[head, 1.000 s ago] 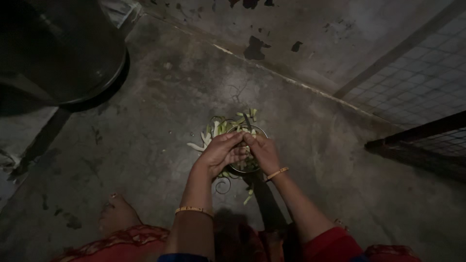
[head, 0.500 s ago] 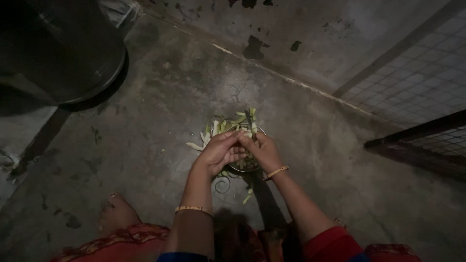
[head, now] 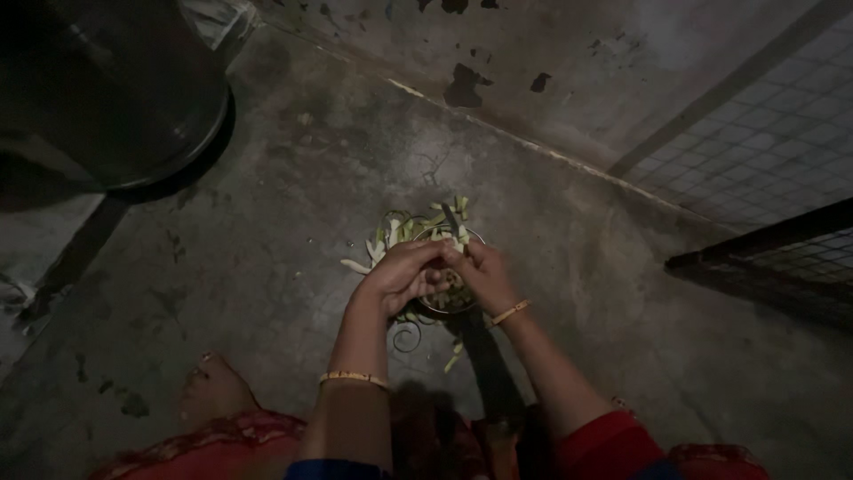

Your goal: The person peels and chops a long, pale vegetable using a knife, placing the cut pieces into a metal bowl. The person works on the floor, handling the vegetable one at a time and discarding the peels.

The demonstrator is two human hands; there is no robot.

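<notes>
— At the centre?

— Small round metal bowl (head: 453,298) on the concrete floor (head: 267,267), mostly covered by two hands meeting above it. Pale green vegetable peelings (head: 391,236) heaped just behind and to the left of the bowl, a few strips (head: 453,360) scattered on the near side.

— The hands?

— Left hand (head: 404,276) curled, fingers closed around something small and hidden; right hand (head: 480,271) pinched against it, fingertips touching the left's. Impossible to tell what is being gripped. Thin bangle (head: 354,379) on the left wrist, another (head: 510,312) on the right.

— Anything upright there?

— A dark, narrow blade-like piece (head: 450,218) rising just beyond the fingers, its long dark base (head: 484,356) running back along the floor between the forearms.

— Room to move?

— Open floor wide to the left, as far as a bare foot (head: 209,391) and red cloth (head: 222,444) at the lower edge. Large dark round drum (head: 107,89) well apart at the upper left. Wall base (head: 533,147) close behind the peelings, paint flaked. Wire mesh panel (head: 764,151) and a dark frame bar (head: 764,244) closing off the right side, with a clear strip of floor between them and the right forearm.
</notes>
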